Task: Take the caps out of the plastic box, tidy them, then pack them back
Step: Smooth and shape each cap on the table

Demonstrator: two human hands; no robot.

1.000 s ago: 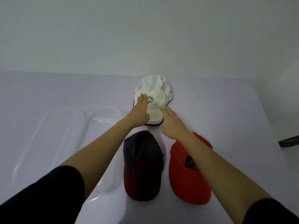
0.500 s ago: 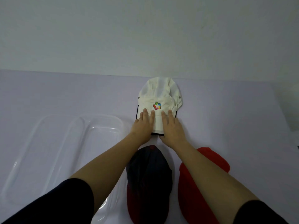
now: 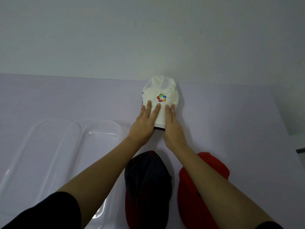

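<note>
Two flat hands press on the brim of a white cap (image 3: pixel 162 95) at the centre of the frame: the left hand (image 3: pixel 144 128) and the right hand (image 3: pixel 172 129) lie side by side with fingers straight, gripping nothing. The cap, bearing a multicoloured logo, rests on a pale table (image 3: pixel 66 100) near the wall. Below it lie a dark cap (image 3: pixel 146 184) and a red cap (image 3: pixel 189 200). The clear plastic box (image 3: pixel 54 156) sits at lower left.

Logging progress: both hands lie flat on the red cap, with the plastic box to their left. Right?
No: the head view shows the left hand and right hand flat on the white cap; the red cap lies nearer the person. The plastic box is to their left.
</note>
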